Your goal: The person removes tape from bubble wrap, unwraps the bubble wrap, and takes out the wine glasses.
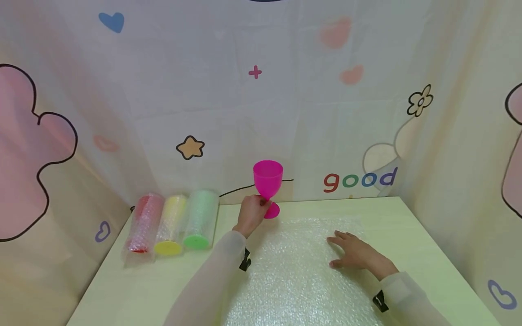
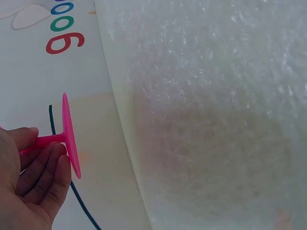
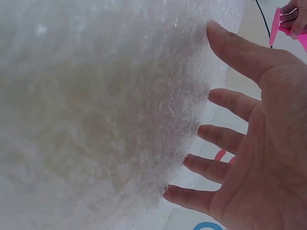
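A bright pink plastic goblet (image 1: pixel 268 179) stands upright near the back of the table, its round foot (image 2: pixel 70 136) showing plainly in the left wrist view. My left hand (image 1: pixel 252 213) pinches its stem between thumb and fingers. Beneath and in front of it, a sheet of clear bubble wrap (image 1: pixel 302 271) is spread over the table. My right hand (image 1: pixel 356 253) is over the sheet's right side with fingers spread; in the right wrist view the fingertips (image 3: pixel 205 130) touch or nearly touch the wrap. The goblet's bowl is out of the left wrist view.
Three bubble-wrapped goblets lie side by side at the table's left: red (image 1: pixel 143 222), yellow (image 1: pixel 170 226) and green (image 1: pixel 201 219). A printed curtain (image 1: pixel 228 108) hangs right behind the pale table (image 1: pixel 424 253) and along both sides.
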Tool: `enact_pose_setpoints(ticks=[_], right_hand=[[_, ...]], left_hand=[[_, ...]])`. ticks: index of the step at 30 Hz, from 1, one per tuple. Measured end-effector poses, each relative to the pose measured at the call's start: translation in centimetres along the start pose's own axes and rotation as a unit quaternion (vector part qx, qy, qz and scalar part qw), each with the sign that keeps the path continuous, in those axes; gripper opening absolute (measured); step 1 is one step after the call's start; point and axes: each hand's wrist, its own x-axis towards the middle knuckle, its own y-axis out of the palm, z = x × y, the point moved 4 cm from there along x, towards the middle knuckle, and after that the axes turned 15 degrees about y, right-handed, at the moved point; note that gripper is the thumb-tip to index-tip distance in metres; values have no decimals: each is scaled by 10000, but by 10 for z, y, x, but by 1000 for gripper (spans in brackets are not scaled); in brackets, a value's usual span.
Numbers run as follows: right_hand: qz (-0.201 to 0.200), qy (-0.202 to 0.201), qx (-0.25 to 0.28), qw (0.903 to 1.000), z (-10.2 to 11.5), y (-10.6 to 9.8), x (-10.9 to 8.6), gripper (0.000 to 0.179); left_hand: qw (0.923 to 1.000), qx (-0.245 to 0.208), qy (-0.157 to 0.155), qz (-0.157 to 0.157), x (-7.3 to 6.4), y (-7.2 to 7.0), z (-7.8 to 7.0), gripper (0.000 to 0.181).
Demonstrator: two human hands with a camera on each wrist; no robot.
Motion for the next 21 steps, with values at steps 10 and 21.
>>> enact_pose_setpoints(ticks=[10, 21], right_hand=[[10, 75, 52, 10000, -2, 0, -1, 81], [25, 27, 26, 10000, -1, 0, -3, 81]], left_hand=[[9998, -24, -194, -75, 7, 12, 11, 16], [9976, 139, -670, -93, 4, 35, 30, 14]])
